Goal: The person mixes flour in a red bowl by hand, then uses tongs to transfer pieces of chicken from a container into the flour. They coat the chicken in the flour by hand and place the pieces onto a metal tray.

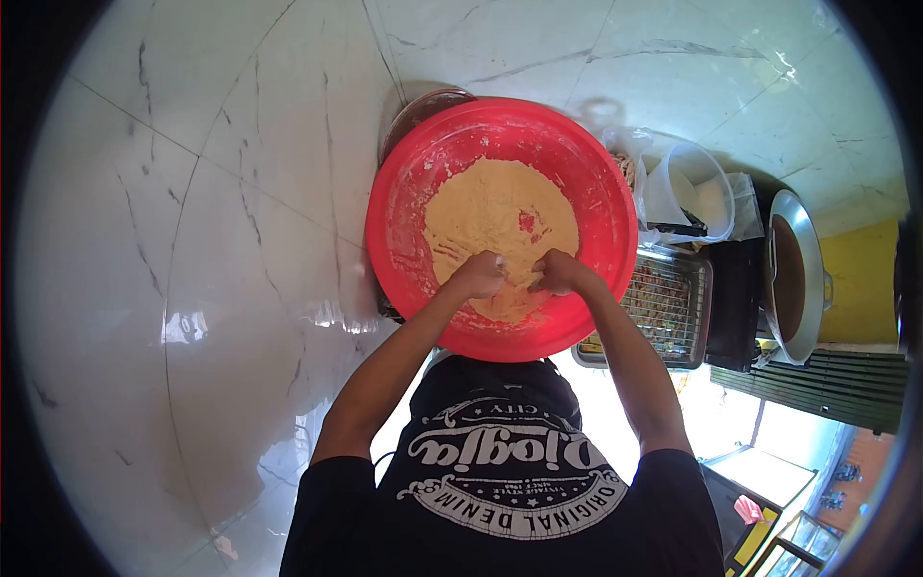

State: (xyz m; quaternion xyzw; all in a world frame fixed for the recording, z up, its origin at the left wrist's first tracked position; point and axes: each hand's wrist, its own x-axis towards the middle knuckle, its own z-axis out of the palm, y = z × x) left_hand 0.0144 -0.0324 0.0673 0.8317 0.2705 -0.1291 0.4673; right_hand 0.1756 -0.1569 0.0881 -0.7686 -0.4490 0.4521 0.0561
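A big red basin [601, 207] stands in front of me, with pale yellow flour-like powder [500, 202] spread over its bottom. Both of my hands are down in the powder at the near side of the basin. My left hand [484, 274] has its fingers curled inward, with white powder on the fingertips. Just to its right, my right hand [555, 273] is also curled, its fingertips at the powder. A small gap separates the two hands. Whether powder is inside either hand is hidden. Finger marks and a bare red patch show in the powder.
Right of the basin are a clear plastic tub [711, 197] with pale contents, a metal tray with a wire rack [668, 298], and a large metal pan [817, 279] holding something brown. Marble-patterned tiles [240, 192] rise at the left and back.
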